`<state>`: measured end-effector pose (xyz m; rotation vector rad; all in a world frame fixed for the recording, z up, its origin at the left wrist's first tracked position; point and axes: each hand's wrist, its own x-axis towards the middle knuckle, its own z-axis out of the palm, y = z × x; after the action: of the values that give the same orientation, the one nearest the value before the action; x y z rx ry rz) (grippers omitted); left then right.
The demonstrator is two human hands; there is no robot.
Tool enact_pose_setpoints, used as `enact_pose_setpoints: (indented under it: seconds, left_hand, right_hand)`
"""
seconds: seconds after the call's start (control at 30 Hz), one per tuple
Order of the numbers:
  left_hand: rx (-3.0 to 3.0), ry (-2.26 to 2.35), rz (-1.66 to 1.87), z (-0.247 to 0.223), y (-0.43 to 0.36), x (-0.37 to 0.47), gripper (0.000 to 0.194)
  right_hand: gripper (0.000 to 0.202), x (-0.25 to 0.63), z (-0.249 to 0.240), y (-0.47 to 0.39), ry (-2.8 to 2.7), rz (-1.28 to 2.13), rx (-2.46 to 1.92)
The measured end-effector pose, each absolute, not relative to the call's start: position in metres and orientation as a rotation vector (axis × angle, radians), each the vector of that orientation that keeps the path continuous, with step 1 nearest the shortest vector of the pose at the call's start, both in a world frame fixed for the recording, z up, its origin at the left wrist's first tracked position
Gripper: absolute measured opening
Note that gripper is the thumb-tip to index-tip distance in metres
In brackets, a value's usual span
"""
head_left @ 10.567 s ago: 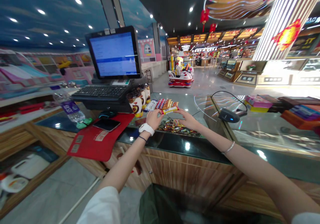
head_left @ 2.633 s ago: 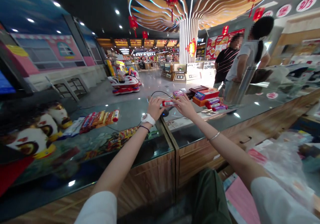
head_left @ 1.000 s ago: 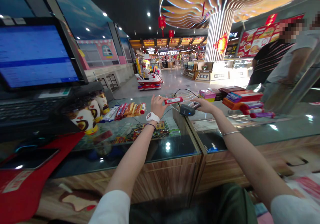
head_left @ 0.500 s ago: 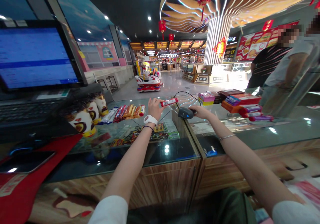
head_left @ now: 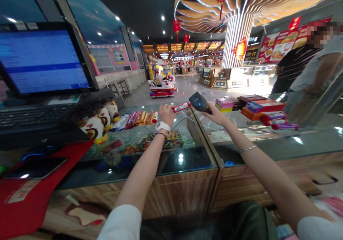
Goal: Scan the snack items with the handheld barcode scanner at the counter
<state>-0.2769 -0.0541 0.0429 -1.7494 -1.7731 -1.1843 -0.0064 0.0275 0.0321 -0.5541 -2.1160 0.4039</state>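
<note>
Between the fingers of my left hand (head_left: 166, 114) is a slim red candy roll (head_left: 181, 107) with a white label, held above the glass counter (head_left: 199, 153). My right hand (head_left: 215, 115) is closed round the handle of a dark barcode scanner (head_left: 198, 102) that shows a small blue light. The scanner's head is close to the right end of the roll. Left of my left hand, a row of packaged snack bars (head_left: 136, 119) in blue, red and orange wrappers lies on the glass.
A monitor (head_left: 45, 61) and keyboard (head_left: 26, 116) stand at the left, beside several patterned cups (head_left: 93, 130). A phone (head_left: 37, 168) lies on a red mat (head_left: 24, 211). Stacked boxes (head_left: 264, 107) sit at the right. Two people stand beyond the counter there.
My right hand has lifted the scanner and tilted its head up beside the red roll. My left hand holds the roll nearly in place. The view has shifted slightly.
</note>
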Motion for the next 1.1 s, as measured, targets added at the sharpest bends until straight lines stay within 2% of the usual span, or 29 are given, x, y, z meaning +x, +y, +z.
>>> enact_pose_setpoints:
  seconds: [0.13,0.4,0.67,1.1]
  left_hand:
    - [-1.739,-1.771,-1.194,0.043,-0.053,-0.277,0.022]
    - [-1.656,-1.872,-1.210,0.041,-0.055,-0.288,0.023]
    - [-1.617,-1.948,-1.189,0.039,-0.056,-0.294,0.021]
    - [-1.622,-1.920,-1.192,0.038,-0.056,-0.294,0.020]
  right_hand:
    - [0.049,-0.015,0.039,0.009,-2.095,0.402,-0.581]
    - [0.045,-0.029,0.037,-0.010,-2.276,0.303,-0.751]
    - [0.032,-0.031,0.037,-0.013,-2.341,0.261,-0.729]
    - [0.035,-0.030,0.034,-0.010,-2.313,0.300,-0.707]
